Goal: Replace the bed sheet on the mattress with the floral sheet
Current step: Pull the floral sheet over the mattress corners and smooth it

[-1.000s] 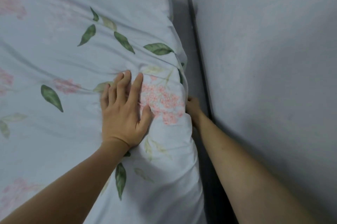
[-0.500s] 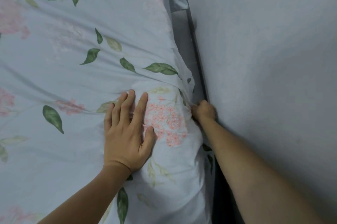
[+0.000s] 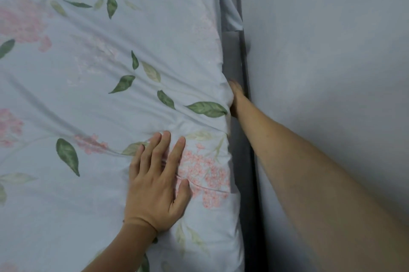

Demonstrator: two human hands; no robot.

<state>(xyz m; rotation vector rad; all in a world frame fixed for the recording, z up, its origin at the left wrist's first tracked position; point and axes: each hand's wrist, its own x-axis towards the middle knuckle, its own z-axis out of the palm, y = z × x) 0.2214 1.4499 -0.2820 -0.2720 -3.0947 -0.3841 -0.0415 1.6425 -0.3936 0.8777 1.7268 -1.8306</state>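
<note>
The floral sheet covers most of the left side of the frame. It is pale blue w/ green leaves & pink flowers. It lies over the mattress, whose own surface is hidden under the cloth. The sheet has soft wrinkles that run toward the right edge of the bed.

The left hand is in the lower middle of the frame. It lies flat on the sheet, palm down, fingers straight & a bit spread, thumb out to the right. It presses on the cloth just left of a pink flower bunch. It holds nothing.

The right hand is higher up, at the middle right of the bed's edge. It goes down into the dark gap between the bed's side & the wall. Only the back of the hand & wrist show. The fingers are hidden behind the sheet's edge, so can't tell if they grip the cloth or just push it. The sheet bunches up right where this hand touches it.

The 2 hands are well apart. The right arm runs along the wall from the lower right corner. A loose bit of sheet hangs by the wall at the top of the frame.
</note>
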